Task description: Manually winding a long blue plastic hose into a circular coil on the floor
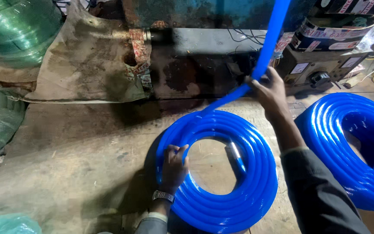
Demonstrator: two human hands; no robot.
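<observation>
Blue translucent plastic hose lies wound into a flat coil (221,173) on the worn wooden floor (78,160), with its free run (268,47) rising steeply to the top edge of the picture. The right hand (270,93) is raised above the coil's far side, fingers closed around that free run where it bends down toward the ring. The left hand (174,167) rests on the coil's inner left rim, fingers curled over the top turns and pressing them down.

Judging from this, the lay goes best if the right hand feeds the hose low and in line with the outer turn, while the left keeps the stack pinned so no loop springs up or crosses another.

A second blue hose coil (356,147) sits just right of it, cut off by the frame. Green hose rolls (14,30) at far left are also cropped. Where the rising hose comes from is out of view. A short metal-ended piece (235,155) inside the ring is hard to identify, and the grey boxes with dials (321,67) behind are dim.
</observation>
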